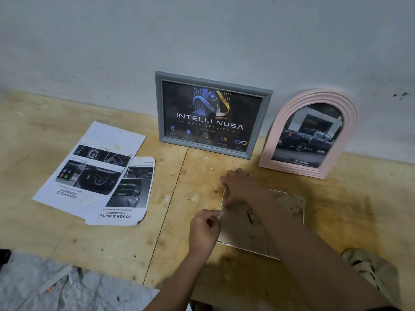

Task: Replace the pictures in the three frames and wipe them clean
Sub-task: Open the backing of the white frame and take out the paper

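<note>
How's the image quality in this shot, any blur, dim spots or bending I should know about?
Head view: light is dim and flat; both hands, left hand and right hand, look soft with motion blur at the face-down frame; the grey frame and pink arched frame are sharper; the wide lens bows the table edge; corners darken.

Both forearms bare, entering from the lower edge. Left hand (204, 230) sits nearer the body, knuckles up, fingers (214, 217) curled into a pinch with thumb and forefinger closed together. Right arm runs in from the lower right, extended further forward; right hand (241, 186) lies palm down, fingers bent, tips pressed downward just ahead of the left
</note>
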The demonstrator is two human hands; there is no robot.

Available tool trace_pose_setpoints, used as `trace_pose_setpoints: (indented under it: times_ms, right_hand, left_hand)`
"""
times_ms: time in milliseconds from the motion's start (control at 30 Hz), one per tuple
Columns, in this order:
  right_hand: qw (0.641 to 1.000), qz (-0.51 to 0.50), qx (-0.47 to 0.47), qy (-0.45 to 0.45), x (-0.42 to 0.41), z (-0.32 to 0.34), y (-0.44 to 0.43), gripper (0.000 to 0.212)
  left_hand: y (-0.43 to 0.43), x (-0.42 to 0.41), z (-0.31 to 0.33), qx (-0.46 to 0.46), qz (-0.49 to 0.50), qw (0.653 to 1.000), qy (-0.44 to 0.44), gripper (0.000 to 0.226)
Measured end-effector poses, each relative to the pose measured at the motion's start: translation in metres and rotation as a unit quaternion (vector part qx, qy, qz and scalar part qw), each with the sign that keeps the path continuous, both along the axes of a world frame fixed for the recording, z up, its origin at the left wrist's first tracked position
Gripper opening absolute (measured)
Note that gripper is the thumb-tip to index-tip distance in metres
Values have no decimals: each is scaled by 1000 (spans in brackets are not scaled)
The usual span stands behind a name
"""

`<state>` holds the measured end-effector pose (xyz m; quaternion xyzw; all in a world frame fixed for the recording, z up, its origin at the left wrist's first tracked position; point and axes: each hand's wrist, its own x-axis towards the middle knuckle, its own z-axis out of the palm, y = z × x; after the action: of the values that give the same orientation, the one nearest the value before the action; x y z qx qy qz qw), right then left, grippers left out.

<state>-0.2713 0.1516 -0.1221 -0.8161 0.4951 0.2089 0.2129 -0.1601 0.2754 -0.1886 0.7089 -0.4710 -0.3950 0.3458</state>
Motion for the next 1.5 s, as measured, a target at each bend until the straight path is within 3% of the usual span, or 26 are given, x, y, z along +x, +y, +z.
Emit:
trace_pose_setpoints:
  times_ms: [233, 433, 567, 800, 1033, 1200, 1500]
  right_hand:
    - [1000, -12, 5, -18, -2, -1, 9, 48]
    - [997, 47, -39, 55, 2, 4, 18, 47]
    - [995, 41, -69, 57, -1, 2, 26, 52]
    - [992, 50, -88, 79, -4, 1, 31, 60]
    - [974, 157, -110, 124, -4, 3, 40, 64]
    - [943, 246, -166, 151, 1, -3, 56, 40]
    - [935, 268, -172, 155, 4, -4, 71, 39]
  left_hand:
    - [6, 2, -3, -23, -50, 998, -28, 24]
    - [15, 1, -3, -45, -89, 995, -26, 23]
    - [28, 3, 0, -48, -130, 989, -46, 25]
    - [48, 4, 5, 3, -100, 994, -49, 18]
    - [45, -4, 8, 32, -42, 996, -77, 19]
    - [46, -6, 2, 19, -22, 996, -88, 16]
    - [48, -5, -2, 4, -6, 998, -55, 12]
